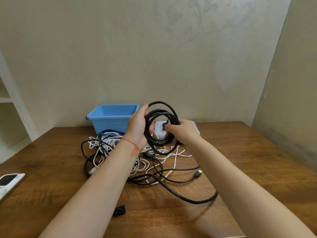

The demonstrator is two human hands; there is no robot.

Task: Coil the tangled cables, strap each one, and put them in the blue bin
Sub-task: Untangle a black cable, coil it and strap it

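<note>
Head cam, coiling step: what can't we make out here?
- Blue bin floor: hidden by its near wall.
- White box: mostly behind the black cable coil and right hand.
- Left hand fingers: behind the coil.
- Phone: cut by the left edge.
- Any strap: none discernible.

Brown wooden table [257, 160] against beige patterned wall [154, 57], white shelving [10, 100] left.

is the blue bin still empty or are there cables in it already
Empty as far as it shows: the blue bin has only bare inner walls in view; its floor is hidden.
</note>
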